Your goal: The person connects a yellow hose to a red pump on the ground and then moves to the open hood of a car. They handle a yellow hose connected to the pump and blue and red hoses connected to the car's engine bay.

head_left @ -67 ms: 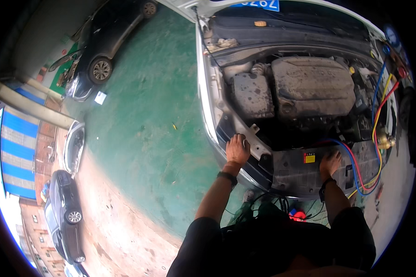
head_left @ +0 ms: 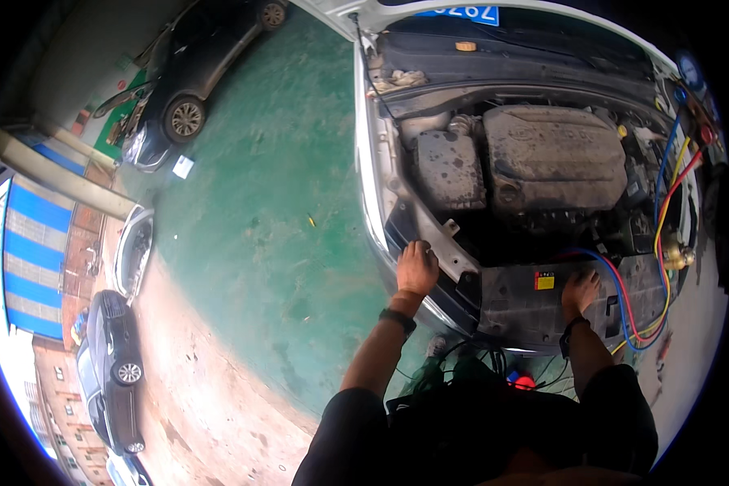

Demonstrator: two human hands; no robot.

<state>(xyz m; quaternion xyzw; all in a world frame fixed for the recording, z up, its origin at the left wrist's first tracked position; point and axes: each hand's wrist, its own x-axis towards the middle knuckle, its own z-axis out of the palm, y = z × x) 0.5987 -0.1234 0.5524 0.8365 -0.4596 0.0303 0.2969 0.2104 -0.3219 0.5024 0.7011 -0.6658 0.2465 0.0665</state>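
In front of me is a white car with its hood raised and its engine bay uncovered. My left hand (head_left: 417,268) rests on the car's front corner, beside the headlight, with its fingers stretched forward. My right hand (head_left: 581,292) lies on the black plastic cover (head_left: 506,304) across the front, fingers apart, to the right of a yellow and red label (head_left: 544,280). Neither hand holds anything I can see. Behind them sit a dusty engine cover (head_left: 555,158) and a dirty black box (head_left: 449,170). Blue, red and yellow hoses (head_left: 664,235) loop down right of my right hand.
A pressure gauge (head_left: 689,71) and a brass fitting (head_left: 679,257) are at the right side. Black cables (head_left: 494,356) and a red object (head_left: 525,382) lie by my feet. Left, a dark car (head_left: 185,117) stands on the green floor; a detached bumper (head_left: 134,253) lies farther off.
My view has tilted slightly, so the surroundings sit a little differently in the picture. Both hands stay where they were on the car.
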